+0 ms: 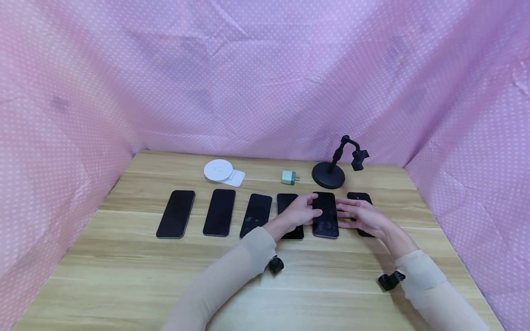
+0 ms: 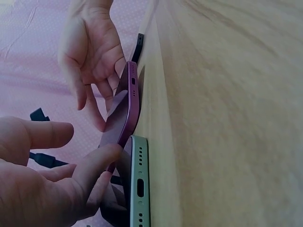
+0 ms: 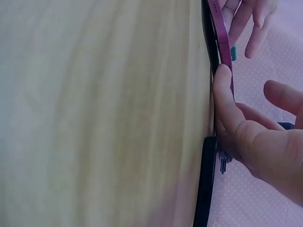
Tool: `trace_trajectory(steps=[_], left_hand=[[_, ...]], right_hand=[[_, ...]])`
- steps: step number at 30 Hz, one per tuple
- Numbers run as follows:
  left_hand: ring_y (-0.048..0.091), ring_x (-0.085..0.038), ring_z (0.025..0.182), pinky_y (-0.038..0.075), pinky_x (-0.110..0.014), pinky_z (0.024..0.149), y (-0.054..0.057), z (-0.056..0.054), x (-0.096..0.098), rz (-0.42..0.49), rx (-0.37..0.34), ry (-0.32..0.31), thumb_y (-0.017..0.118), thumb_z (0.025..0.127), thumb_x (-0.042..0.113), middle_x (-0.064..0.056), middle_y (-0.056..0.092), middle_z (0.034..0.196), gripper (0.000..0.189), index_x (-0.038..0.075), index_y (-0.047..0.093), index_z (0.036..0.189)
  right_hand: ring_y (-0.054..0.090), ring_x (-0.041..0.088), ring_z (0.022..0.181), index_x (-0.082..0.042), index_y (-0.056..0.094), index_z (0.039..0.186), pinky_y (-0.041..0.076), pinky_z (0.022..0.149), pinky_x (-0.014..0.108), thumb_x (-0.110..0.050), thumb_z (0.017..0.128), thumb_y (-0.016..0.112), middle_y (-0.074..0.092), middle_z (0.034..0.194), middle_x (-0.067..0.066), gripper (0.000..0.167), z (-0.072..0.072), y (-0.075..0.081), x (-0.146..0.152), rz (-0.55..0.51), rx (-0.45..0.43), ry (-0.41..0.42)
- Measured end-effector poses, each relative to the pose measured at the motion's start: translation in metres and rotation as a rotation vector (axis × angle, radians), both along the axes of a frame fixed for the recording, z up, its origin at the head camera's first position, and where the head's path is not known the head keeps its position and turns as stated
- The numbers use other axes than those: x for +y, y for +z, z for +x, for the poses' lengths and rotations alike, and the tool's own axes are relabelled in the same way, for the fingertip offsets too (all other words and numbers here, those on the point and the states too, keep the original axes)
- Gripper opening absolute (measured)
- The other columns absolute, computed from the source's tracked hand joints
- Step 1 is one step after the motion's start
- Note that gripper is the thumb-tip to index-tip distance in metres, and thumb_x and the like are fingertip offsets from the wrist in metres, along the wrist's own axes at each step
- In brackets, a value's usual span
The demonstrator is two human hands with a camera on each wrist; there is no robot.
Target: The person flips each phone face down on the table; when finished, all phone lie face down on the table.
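Between both hands, a dark-screened phone with a purple frame [image 1: 325,225] sits fifth from the left in a row of phones. In the left wrist view the purple phone [image 2: 134,94] looks slightly raised, with a shadow beneath. My left hand [image 1: 298,212] touches its left edge with extended fingers, the thumb apart above the screen. Fingers of my right hand [image 1: 366,217] touch the opposite edge, its thumb [image 3: 284,97] also free. Under my left hand lies a pale-green-edged phone [image 2: 140,184]. A black phone [image 1: 359,196] lies partly hidden beneath my right hand.
Further left lie three dark phones, including the leftmost one [image 1: 175,214]. Behind the row are a white round charging pad [image 1: 218,169] on a white card [image 1: 236,178], a green plug adapter [image 1: 288,177] and a black phone stand [image 1: 328,175]. Pink dotted cloth [image 1: 265,92] surrounds the wooden table [image 1: 165,276].
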State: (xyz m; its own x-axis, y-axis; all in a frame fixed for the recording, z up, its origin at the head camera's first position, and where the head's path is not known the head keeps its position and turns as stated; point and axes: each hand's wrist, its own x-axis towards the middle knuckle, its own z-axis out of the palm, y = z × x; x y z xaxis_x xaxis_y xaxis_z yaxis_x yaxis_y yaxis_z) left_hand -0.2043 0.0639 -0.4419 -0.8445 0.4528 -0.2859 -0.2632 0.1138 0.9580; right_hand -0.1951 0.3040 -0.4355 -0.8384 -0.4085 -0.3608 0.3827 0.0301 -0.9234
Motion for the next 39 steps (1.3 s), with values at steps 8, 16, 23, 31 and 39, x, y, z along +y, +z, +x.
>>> trace_trajectory(steps=[8, 16, 23, 31, 39], left_hand=[[0.041, -0.034, 0.141, 0.054, -0.050, 0.098, -0.002, -0.001, 0.004, 0.017, -0.010, 0.008, 0.065, 0.098, 0.002, -0.017, 0.035, 0.159, 0.059, 0.009, 0.044, 0.153], [0.045, -0.034, 0.138, 0.057, -0.046, 0.093, -0.005, -0.001, 0.013, 0.006, 0.006, -0.001, 0.069, 0.094, -0.002, -0.017, 0.039, 0.157, 0.063, 0.007, 0.046, 0.152], [0.058, -0.029, 0.124, 0.057, -0.048, 0.092, -0.004, -0.004, 0.018, -0.018, 0.005, -0.013, 0.072, 0.092, -0.002, -0.017, 0.052, 0.145, 0.063, 0.008, 0.049, 0.149], [0.063, -0.023, 0.111, 0.058, -0.048, 0.090, -0.003, -0.004, 0.021, -0.002, 0.008, -0.022, 0.072, 0.092, -0.001, -0.015, 0.058, 0.134, 0.063, 0.009, 0.049, 0.150], [0.065, -0.021, 0.103, 0.059, -0.045, 0.088, -0.004, -0.005, 0.023, 0.007, 0.022, -0.033, 0.073, 0.092, 0.000, -0.015, 0.064, 0.122, 0.063, 0.009, 0.049, 0.150]], right_hand=[[0.065, 0.022, 0.113, 0.014, 0.016, 0.155, 0.056, 0.096, 0.039, -0.001, 0.107, 0.043, 0.065, 0.128, 0.009, 0.057, 0.000, 0.000, 0.007, -0.124, 0.049, 0.031], [0.066, 0.022, 0.110, 0.005, 0.027, 0.155, 0.056, 0.096, 0.036, 0.004, 0.107, 0.040, 0.067, 0.129, 0.008, 0.050, 0.002, 0.000, 0.013, -0.195, 0.066, 0.055], [0.066, 0.018, 0.104, -0.001, 0.029, 0.156, 0.058, 0.091, 0.033, 0.005, 0.106, 0.044, 0.069, 0.125, 0.007, 0.053, 0.004, 0.001, 0.012, -0.189, 0.064, 0.034], [0.067, 0.018, 0.101, -0.008, 0.030, 0.158, 0.060, 0.086, 0.034, 0.008, 0.103, 0.047, 0.066, 0.118, 0.006, 0.059, 0.004, 0.000, 0.010, -0.190, 0.051, 0.026], [0.067, 0.021, 0.101, -0.008, 0.024, 0.160, 0.060, 0.087, 0.037, 0.006, 0.103, 0.051, 0.065, 0.113, 0.006, 0.064, 0.004, 0.001, 0.008, -0.179, 0.046, 0.031]])
